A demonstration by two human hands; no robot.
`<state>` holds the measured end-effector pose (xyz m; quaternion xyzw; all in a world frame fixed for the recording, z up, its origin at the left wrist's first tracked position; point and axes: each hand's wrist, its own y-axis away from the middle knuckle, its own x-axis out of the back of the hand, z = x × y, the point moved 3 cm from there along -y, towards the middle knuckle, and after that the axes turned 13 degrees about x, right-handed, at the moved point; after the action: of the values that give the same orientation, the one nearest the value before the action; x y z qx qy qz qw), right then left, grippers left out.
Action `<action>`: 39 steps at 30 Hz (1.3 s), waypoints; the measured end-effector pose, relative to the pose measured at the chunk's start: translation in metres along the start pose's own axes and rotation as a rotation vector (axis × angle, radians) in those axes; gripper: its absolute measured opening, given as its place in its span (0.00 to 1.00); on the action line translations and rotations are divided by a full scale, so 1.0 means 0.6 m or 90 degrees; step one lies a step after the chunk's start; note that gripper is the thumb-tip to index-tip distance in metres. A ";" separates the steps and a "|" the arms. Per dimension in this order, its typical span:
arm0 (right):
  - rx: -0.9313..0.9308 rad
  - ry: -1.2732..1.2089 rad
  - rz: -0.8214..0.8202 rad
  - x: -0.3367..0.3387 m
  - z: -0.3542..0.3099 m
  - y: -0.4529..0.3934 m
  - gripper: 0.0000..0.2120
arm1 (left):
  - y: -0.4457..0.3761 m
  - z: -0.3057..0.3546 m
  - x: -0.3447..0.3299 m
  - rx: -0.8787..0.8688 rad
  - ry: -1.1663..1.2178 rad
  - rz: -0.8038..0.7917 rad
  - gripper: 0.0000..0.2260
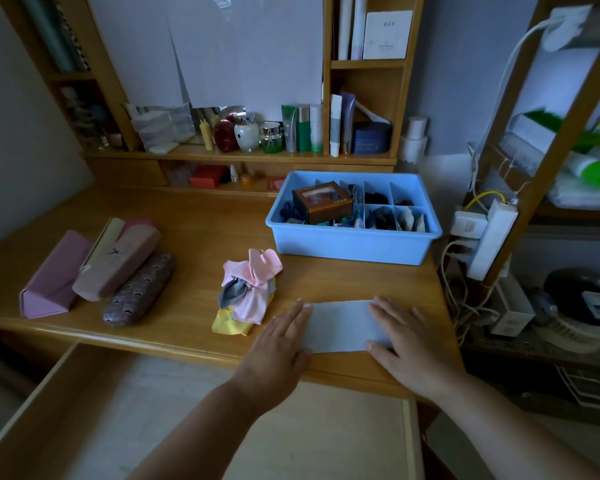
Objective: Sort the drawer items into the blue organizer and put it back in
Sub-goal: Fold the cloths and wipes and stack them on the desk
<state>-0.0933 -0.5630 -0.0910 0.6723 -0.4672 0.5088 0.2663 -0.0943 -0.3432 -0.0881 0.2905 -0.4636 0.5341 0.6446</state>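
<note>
Pressing a pale grey folded cloth (pixel 340 325) flat on the wooden desk (pixel 194 230), both palms down. My left hand (pixel 278 344) lies on the cloth's left end, fingers straight and together; my right hand (pixel 400 337) lies on its right end, fingers straight and slightly spread. Neither hand grips anything.

Blue organizer (pixel 352 242) stands on the desk just behind the cloth, its divided compartments holding small dark items and a brown box (pixel 323 202). Left of the cloth, just beside it: a bundle of pink, grey and yellow cloths (pixel 248 289). Further left of the cloth, well apart: three glasses cases (pixel 97 271), side by side. Open drawer (pixel 84 410) sits below the desk edge, nearer me than the cloth.
</note>
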 end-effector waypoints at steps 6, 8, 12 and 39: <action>0.184 -0.003 0.101 0.009 -0.030 0.041 0.16 | 0.033 0.010 0.026 -0.165 0.019 0.055 0.15; 0.167 -0.005 0.076 0.005 -0.021 0.055 0.18 | 0.044 -0.001 0.023 -0.165 -0.002 0.058 0.15; 0.119 -0.019 0.099 0.017 0.000 0.064 0.16 | 0.040 -0.009 0.038 -0.144 -0.026 0.088 0.11; -0.209 -0.600 0.042 0.078 -0.011 0.021 0.06 | -0.001 -0.005 0.060 0.416 0.691 -0.105 0.07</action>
<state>-0.1053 -0.5795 -0.0466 0.7631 -0.6317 0.0772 0.1124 -0.0929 -0.3256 -0.0566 0.1947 0.1396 0.6675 0.7050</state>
